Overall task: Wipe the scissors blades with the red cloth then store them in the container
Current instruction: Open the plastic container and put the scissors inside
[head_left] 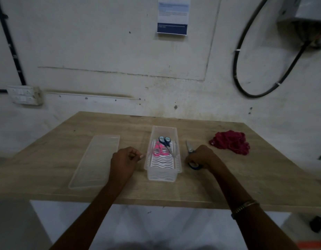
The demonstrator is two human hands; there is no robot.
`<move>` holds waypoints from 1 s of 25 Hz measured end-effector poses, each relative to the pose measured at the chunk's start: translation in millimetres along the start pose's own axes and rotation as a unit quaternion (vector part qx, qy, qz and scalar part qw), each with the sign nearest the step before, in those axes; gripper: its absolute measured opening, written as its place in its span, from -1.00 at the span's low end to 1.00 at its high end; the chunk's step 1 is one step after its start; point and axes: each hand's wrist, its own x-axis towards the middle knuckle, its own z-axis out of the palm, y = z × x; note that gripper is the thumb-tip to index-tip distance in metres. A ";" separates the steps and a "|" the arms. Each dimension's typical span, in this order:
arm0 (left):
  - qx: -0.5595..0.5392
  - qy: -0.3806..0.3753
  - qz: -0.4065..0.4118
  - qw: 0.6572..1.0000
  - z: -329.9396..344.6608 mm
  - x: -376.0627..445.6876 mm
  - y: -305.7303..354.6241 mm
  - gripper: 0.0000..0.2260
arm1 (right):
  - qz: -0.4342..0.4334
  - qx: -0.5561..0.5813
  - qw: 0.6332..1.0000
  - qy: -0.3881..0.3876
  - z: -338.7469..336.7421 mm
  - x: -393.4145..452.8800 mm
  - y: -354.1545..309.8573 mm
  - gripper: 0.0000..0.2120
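Observation:
A clear plastic container [163, 175] stands in the middle of the wooden table. Inside it lie pink-handled scissors [159, 151] and blue-handled scissors [166, 142]. A third pair of scissors [189, 149] lies on the table just right of the container, blades pointing away from me. My right hand [201, 156] grips its blue handles, which are mostly hidden under the fingers. My left hand [124, 157] hovers left of the container with fingers curled, holding nothing I can see. The red cloth [230, 142] lies crumpled at the right, apart from both hands.
The container's clear lid [96, 159] lies flat on the table [246, 177] at the left. The table's back edge meets a white wall with a switch box [24, 94] and a black cable loop [246, 69].

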 end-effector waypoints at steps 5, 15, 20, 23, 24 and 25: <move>0.004 0.069 0.038 0.997 0.6 -4.7 -1.8 -0.86 | -0.054 0.186 0.973 0.121 -20.0 -27.4 -13.4 -0.83; -0.001 -0.080 0.175 0.981 -0.1 -13.5 -0.1 -0.50 | -0.090 0.248 0.964 0.043 19.8 -52.8 -83.5 -0.94; 0.031 -0.062 0.233 0.970 -1.0 -15.8 5.9 -0.60 | -0.174 -0.052 0.982 0.053 31.0 -62.3 -92.6 -0.76; 0.064 -0.051 0.233 0.969 -0.3 -15.8 6.2 -0.62 | -0.184 -0.160 0.966 0.083 25.8 -73.6 -95.5 -0.65; 0.070 -0.036 0.234 0.969 0.0 -17.0 6.6 -0.63 | -0.191 -0.167 0.960 0.116 21.6 -77.0 -95.3 -0.64; 0.074 -0.008 0.237 0.969 -2.0 -16.9 8.7 -0.64 | -0.202 -0.159 0.954 0.154 17.7 -78.7 -95.0 -0.67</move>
